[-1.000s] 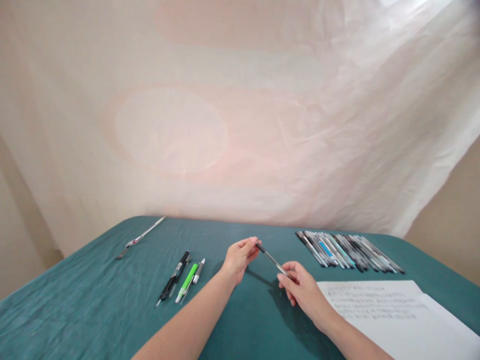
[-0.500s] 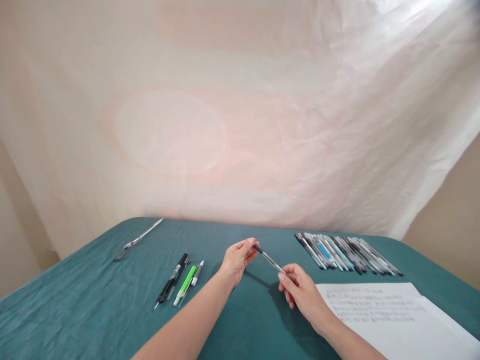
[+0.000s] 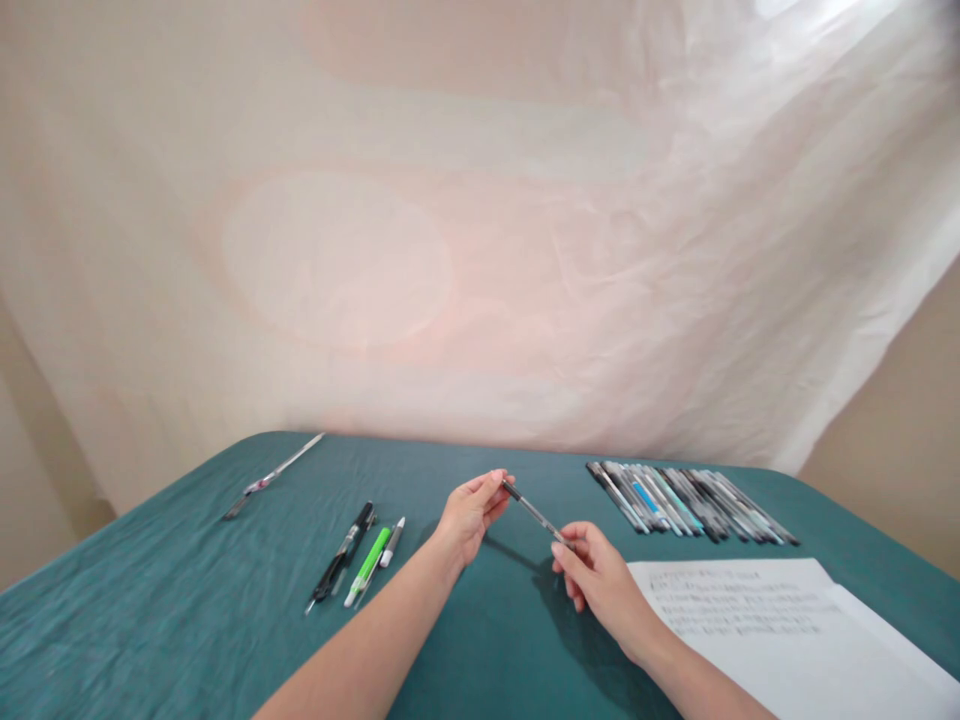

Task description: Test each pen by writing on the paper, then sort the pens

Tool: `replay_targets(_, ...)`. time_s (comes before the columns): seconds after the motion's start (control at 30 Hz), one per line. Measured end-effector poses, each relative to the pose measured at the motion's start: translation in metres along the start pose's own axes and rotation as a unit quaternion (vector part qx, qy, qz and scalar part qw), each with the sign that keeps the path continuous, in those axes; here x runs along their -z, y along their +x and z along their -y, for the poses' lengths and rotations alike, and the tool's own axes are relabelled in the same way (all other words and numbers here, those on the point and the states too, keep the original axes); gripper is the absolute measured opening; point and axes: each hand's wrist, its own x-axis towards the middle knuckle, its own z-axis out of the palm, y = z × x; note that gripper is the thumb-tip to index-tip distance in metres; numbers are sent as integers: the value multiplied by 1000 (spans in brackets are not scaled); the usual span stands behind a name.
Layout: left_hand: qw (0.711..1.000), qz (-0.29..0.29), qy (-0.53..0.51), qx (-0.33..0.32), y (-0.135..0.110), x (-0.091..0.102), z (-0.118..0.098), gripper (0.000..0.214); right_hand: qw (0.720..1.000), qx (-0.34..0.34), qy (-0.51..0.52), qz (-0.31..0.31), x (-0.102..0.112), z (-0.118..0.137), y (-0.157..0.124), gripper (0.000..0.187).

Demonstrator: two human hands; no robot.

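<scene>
A slim pen (image 3: 534, 513) with a dark cap end and a clear barrel is held just above the teal tablecloth (image 3: 187, 620), slanting down to the right. My left hand (image 3: 469, 515) pinches its upper dark end with thumb and fingertips. My right hand (image 3: 596, 580) grips the lower end, fingers curled round it. Both hands hover near the middle of the table.
A row of several pens (image 3: 686, 502) lies at the back right. A sheet of written paper (image 3: 780, 630) lies at the right front. Left of my hands lie a black pen (image 3: 341, 558), a green pen (image 3: 367, 566) and a white one (image 3: 394, 542). A thin silver pen (image 3: 274, 474) lies far left.
Both hands with the pen have kept their pose; the view has shifted slightly, so everything sits a little to the left and higher.
</scene>
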Motion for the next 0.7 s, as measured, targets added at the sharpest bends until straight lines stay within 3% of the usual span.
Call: replay_targets(0.7, 999, 39, 1, 6, -2, 0, -3, 25, 1000, -11, -9, 7, 3, -3, 2, 36)
